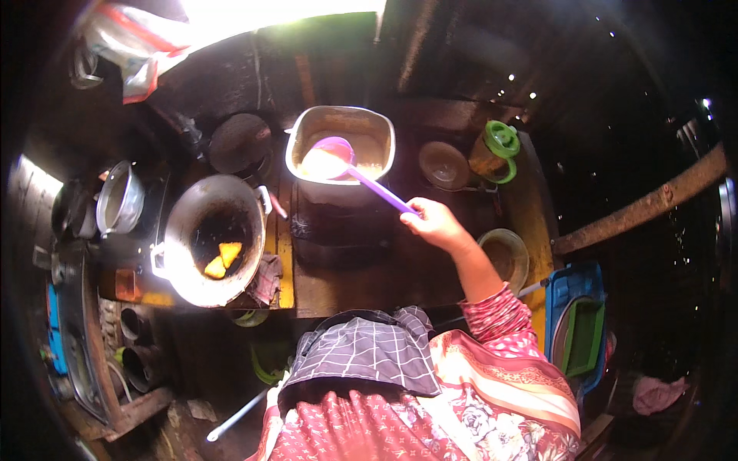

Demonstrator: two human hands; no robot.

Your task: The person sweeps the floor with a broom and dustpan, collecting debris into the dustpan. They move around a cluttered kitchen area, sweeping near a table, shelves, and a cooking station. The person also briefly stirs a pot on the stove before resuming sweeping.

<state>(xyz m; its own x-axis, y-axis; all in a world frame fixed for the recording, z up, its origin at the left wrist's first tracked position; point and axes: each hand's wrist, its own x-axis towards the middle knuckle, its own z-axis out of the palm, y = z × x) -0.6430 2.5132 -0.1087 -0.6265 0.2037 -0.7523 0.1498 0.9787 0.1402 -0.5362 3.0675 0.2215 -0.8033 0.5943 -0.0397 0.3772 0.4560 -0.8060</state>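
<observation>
My right hand (433,223) grips the handle of a purple plastic ladle (380,191). The ladle's bowl is over or in a deep squarish metal pot (340,115), and strong light washes out what the bowl holds. A pale brownish liquid or batter (369,147) shows inside the pot. To the left stands a large wok (190,207) with two yellow-orange pieces of food (230,252) on its dark bottom. My left hand is out of view.
A bowl (444,166) and a green-lidded pitcher (500,144) stand back right, with another bowl (503,256) nearer. A cloth (267,279) lies beside the wok. Further left is a metal pot (122,199). A blue plastic tray (576,276) stands past the table's right edge.
</observation>
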